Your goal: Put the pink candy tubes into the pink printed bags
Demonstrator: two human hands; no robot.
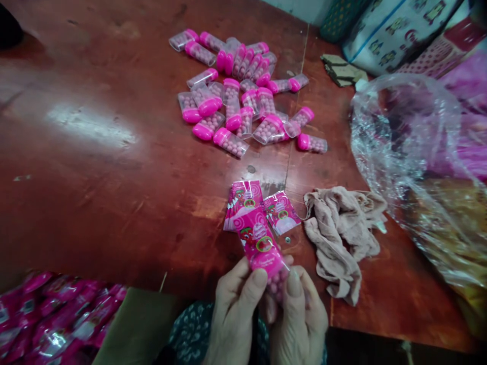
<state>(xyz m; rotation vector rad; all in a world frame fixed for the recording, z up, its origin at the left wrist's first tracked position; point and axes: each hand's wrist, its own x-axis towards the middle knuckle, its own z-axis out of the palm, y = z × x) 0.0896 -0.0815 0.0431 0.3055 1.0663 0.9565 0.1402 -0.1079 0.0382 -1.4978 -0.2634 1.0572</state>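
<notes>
Both hands (266,309) pinch 1 candy vial (277,282), seemingly half-sleeved.

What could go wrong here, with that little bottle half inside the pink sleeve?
Both hands, left hand and right hand, pinch a candy bottle half inside a pink sleeve. The thin film might tear or wrinkle if forced. The loose sleeves lie close to the table edge and a stray sweep could knock them off. The round bottles in the pile might roll if bumped.
</notes>
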